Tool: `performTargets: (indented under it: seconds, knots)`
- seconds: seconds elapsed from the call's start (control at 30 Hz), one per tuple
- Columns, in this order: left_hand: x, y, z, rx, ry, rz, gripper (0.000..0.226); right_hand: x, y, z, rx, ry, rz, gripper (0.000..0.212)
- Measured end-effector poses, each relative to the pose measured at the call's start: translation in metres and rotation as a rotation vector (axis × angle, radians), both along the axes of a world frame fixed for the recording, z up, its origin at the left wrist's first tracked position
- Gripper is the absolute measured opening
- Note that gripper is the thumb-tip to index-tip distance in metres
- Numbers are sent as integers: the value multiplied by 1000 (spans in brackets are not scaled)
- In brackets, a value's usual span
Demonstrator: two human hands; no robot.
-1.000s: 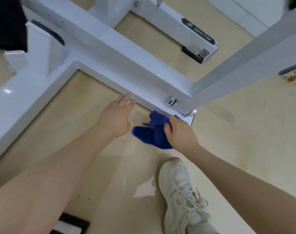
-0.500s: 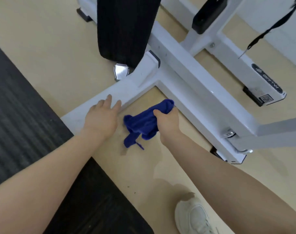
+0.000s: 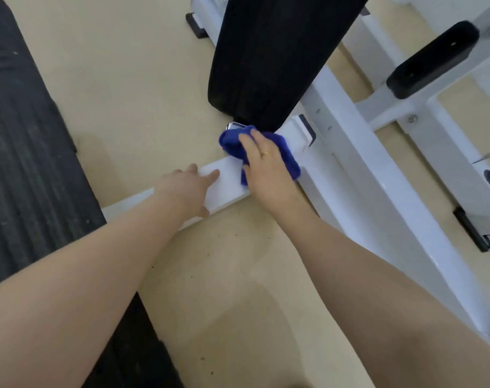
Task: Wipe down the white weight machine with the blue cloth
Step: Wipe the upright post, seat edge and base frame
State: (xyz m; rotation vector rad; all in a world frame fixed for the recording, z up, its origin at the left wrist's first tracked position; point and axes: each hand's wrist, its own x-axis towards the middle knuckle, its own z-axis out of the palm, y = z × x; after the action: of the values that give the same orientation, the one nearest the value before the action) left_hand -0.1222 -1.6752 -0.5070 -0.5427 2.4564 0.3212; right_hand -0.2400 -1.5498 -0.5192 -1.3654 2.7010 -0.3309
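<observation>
Head view, L to R: a dark ribbed floor mat (image 3: 19,152) is lying along the left edge, w/ tan floor (image 3: 131,79) beside it. Next, the left hand (image 3: 186,189) is being rested flat on the low white cross bar (image 3: 227,180) of the white weight machine (image 3: 378,175), fingers straight and loosely spread, thumb hanging over the near edge; nothing is being held by it. Just to its right the blue cloth (image 3: 287,161) is being pressed onto the bar by the right hand (image 3: 262,169), at the spot where the cross bar is meeting the long main beam, directly under the lower end of the black pad (image 3: 266,54). Right-hand fingers are lying straight over the bunched cloth, pushing down rather than pinching; whether the thumb is tucked under a fold cannot be told. A ring is being worn on that hand. Key relation: the bar's long axis is running from the cloth down-left toward the mat, so unwiped surface probably lies on the left-hand side of the cloth, w/ the left hand sitting in that path; the main beam is running away to lower right. The right hand is the nearer one to the joint, so a stroke along either axis is likely being set up from there; the left hand would prob. need lifting first for a stroke along the cross bar. Further right, a second black pad (image 3: 431,60) is being carried on a side arm.
</observation>
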Motion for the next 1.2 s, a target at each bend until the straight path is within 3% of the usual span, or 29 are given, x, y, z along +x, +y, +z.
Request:
performTargets:
  seconds: [0.07,0.23,0.33,0.4,0.47,0.63,0.7,0.77,0.9,1.1,1.2]
  knots:
    - [0,-2,-1,-6,-24,-14,88,3,1,-21,253,128,164,53]
    - [3,-1,3,-12,-2,4,88,-5,6,-1,458,377,225,54]
    - [5,-3,8,14,1,15,87,-22,18,25,482,603,195,57]
    - [5,-4,9,17,-4,14,87,-23,21,30,447,693,177,40]
    - [5,-4,10,7,1,5,88,-22,16,29,375,639,136,27]
    - [5,-4,6,-11,-6,-10,87,-20,-6,17,637,458,314,53]
    - [5,-4,6,-2,3,-7,86,-25,-5,33,636,557,300,51]
    - [5,-3,6,-2,6,-3,87,-38,2,44,509,741,257,36]
    - [5,-5,5,-12,10,-17,87,-49,19,49,436,803,162,36]
    - [6,-4,6,-23,4,-26,87,-3,2,11,528,423,221,58]
    - [6,-3,5,-27,14,-14,86,-10,5,26,539,440,238,53]
